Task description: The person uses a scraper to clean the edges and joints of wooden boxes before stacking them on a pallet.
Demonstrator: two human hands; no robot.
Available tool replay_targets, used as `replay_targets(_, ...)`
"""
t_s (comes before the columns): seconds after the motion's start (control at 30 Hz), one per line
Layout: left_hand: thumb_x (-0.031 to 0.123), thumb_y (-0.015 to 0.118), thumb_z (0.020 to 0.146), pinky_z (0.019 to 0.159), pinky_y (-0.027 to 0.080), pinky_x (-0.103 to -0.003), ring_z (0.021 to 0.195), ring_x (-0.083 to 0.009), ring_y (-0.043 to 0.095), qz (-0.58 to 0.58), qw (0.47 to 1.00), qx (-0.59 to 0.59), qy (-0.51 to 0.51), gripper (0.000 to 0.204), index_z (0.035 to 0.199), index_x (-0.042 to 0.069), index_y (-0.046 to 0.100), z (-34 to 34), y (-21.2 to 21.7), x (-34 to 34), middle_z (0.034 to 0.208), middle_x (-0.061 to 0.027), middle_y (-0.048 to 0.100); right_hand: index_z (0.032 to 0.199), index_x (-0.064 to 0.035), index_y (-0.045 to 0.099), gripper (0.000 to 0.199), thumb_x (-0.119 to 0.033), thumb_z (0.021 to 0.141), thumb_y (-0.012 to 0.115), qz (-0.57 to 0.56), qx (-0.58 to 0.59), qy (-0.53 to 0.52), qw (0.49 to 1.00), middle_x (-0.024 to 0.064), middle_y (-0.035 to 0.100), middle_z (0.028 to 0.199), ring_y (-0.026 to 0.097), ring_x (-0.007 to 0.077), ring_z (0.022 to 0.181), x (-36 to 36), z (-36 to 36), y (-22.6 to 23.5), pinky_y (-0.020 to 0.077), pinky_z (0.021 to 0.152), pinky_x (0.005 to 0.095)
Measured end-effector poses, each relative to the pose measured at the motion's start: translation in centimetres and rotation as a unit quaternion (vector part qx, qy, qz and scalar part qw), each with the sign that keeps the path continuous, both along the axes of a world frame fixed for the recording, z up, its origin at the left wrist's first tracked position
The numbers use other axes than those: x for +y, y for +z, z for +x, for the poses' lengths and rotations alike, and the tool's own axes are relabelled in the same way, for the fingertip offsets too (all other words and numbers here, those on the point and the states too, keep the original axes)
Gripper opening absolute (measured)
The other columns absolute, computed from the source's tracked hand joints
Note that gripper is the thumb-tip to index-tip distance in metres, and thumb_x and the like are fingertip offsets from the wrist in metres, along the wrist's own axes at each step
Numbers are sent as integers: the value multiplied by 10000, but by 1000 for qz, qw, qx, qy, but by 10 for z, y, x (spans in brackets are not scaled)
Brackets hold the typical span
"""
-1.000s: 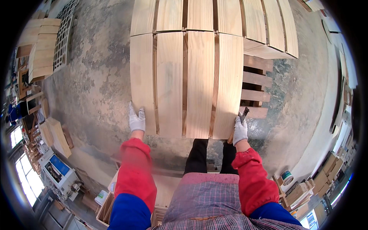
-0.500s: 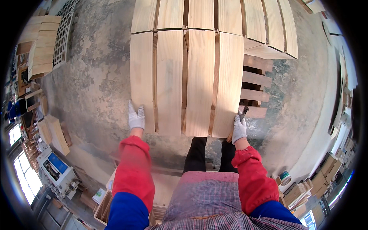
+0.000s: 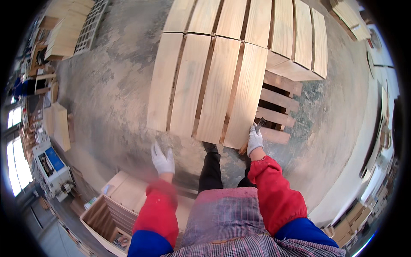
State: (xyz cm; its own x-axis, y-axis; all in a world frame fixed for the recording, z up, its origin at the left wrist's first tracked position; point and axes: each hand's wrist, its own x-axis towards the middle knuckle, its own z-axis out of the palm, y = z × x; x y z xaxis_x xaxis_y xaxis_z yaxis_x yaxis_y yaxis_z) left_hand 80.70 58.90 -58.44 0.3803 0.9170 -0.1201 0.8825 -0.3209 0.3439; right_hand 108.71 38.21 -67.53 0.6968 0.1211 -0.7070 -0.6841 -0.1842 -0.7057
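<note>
A slatted box of pale wooden boards (image 3: 205,85) lies before me. Off its near left corner, my left hand (image 3: 162,160) hangs over the floor in a white glove. Its fingers are spread and it holds nothing. My right hand (image 3: 255,139), also gloved, is closed around a hammer beside the box's near right corner. The dark metal head of the hammer (image 3: 260,123) sticks out above the fist, and the end of its wooden handle shows below. The palm side of the right hand is hidden.
More slatted wooden boxes (image 3: 295,34) adjoin the far side, with a wooden pallet (image 3: 276,135) showing on the right. Close behind my left arm is an open wooden crate (image 3: 102,214). A white machine with a blue panel (image 3: 52,167) stands at far left.
My left hand has let go of the box's left edge and moved back toward me. My right hand keeps the hammer at the right corner. The view has turned somewhat.
</note>
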Motion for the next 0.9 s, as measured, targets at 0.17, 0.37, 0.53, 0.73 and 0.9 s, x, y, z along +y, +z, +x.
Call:
replay_targets(0.17, 249, 584, 863, 1080, 307, -447, 1273, -420, 381, -130, 985, 39, 107, 639, 1406, 1, 355, -97, 53, -188, 1368, -277, 408, 1307, -198, 524, 318, -269, 1002, 468, -4, 53, 29, 998, 21, 608, 1131, 543, 143, 901, -24, 32, 36, 467, 716, 362)
replay_targets(0.37, 348, 627, 823, 1016, 399, -432, 1214, -423, 466, -325, 816, 50, 475, 650, 1370, 58, 428, -142, 128, -424, 1316, -275, 461, 1028, -202, 568, 190, -375, 962, 525, -77, 186, 164, 966, 26, 571, 759, 505, 178, 579, -113, 75, 118, 422, 487, 347)
replay_targets(0.53, 334, 596, 857, 1006, 413, -418, 1202, -390, 488, -270, 838, -56, 470, 595, 1350, 42, 437, -131, 196, -509, 1316, -238, 479, 771, -156, 511, 332, -459, 879, 595, -204, 252, 335, 884, -40, 394, 548, 364, 156, 390, -178, 69, 100, 331, 364, 498)
replay_targets(0.73, 326, 589, 880, 981, 440, -414, 1167, -364, 532, -156, 780, -173, 581, 567, 1371, 94, 429, -151, 178, -658, 1335, -221, 473, 830, -151, 526, 258, -392, 889, 597, -77, 225, 541, 807, 28, 508, 603, 469, 192, 454, -126, -96, 187, 385, 404, 366)
replay_targets(0.9, 326, 587, 885, 927, 471, -373, 1098, -312, 592, -204, 730, -210, 617, 485, 1283, 57, 519, -199, 206, -774, 1194, -197, 587, 954, -161, 589, 208, -364, 908, 597, 251, 445, 637, 577, 42, 602, 771, 560, 185, 602, -114, -272, 269, 476, 519, 324)
